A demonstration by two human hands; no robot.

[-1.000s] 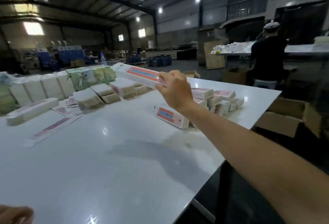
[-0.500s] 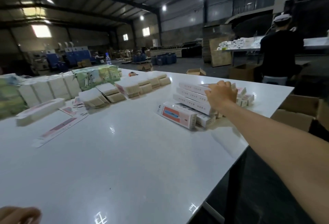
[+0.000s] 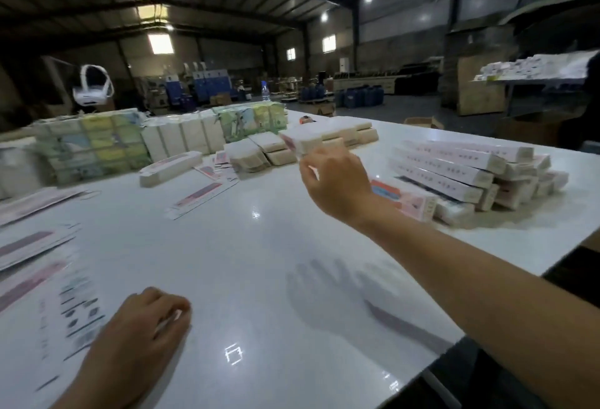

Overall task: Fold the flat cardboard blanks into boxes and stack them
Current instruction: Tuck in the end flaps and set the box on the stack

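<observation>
Flat blanks lie along counter left edge. Left hand rests beside them, fingers loosely curled, holding nothing. Right hand mid-air over counter centre, fingers curled; can't tell if pinching anything. Folded box stack sits far right.

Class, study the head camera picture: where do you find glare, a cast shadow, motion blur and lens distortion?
Head view: ceiling lamps glare off the glossy white table; the right hand casts a soft shadow on it; the flat blanks at left are smeared by blur; roof beams bow, showing wide-angle distortion.
</observation>
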